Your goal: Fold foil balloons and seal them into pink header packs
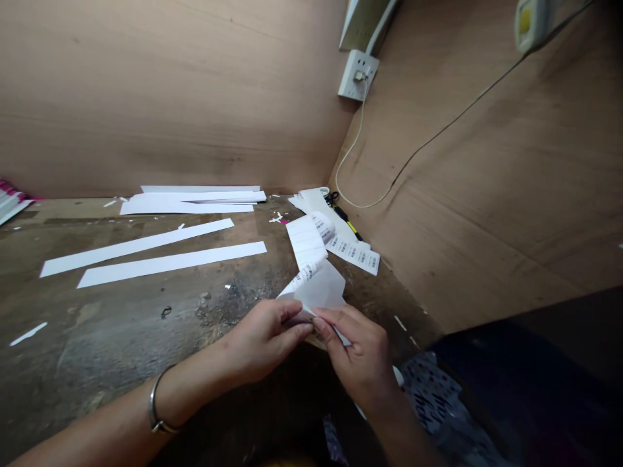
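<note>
While the left hand (265, 340) and right hand (355, 357) pinch a folded sheet of barcode labels (316, 285) between their fingers over the bench (121, 344), more printed labels (353, 253) lie just beyond that sheet, long white paper strips (156, 263) lie well left of it, and black-handled scissors (332, 198) sit farther back.
</note>
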Action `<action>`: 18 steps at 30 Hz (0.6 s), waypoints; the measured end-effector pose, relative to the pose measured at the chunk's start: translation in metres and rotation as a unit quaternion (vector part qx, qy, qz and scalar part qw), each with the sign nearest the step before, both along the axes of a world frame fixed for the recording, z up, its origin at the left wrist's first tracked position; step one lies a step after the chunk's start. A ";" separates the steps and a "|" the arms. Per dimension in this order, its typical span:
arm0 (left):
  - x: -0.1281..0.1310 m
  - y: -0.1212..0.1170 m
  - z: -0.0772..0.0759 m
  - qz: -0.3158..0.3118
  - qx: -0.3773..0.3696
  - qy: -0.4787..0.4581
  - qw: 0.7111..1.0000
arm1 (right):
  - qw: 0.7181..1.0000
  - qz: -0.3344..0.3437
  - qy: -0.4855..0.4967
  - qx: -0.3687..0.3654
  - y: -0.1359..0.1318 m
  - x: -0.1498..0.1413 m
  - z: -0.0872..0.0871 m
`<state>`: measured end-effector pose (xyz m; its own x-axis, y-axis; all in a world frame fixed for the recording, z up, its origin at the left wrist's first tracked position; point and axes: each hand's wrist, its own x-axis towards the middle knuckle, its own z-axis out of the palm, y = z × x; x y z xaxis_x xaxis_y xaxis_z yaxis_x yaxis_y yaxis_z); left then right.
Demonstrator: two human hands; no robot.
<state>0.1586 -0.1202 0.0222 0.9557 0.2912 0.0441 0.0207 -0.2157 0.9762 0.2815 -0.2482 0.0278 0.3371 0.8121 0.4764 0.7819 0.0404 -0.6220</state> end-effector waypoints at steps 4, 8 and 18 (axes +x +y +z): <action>0.000 0.000 0.003 0.012 -0.032 0.002 0.999 | 0.999 -0.026 0.037 0.001 -0.001 -0.001 -0.004; -0.001 -0.002 0.002 0.003 -0.015 0.005 1.000 | 0.998 -0.021 0.058 0.018 0.000 -0.002 -0.005; 0.005 0.005 -0.010 -0.028 -0.081 0.028 0.996 | 0.959 -0.213 0.141 0.125 0.006 0.021 -0.017</action>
<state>0.1640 -0.1149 0.0120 0.9704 0.2356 -0.0535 0.0692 -0.0586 0.9959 0.3029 -0.2425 0.0104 0.7563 0.4451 0.4794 0.5632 -0.0702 -0.8233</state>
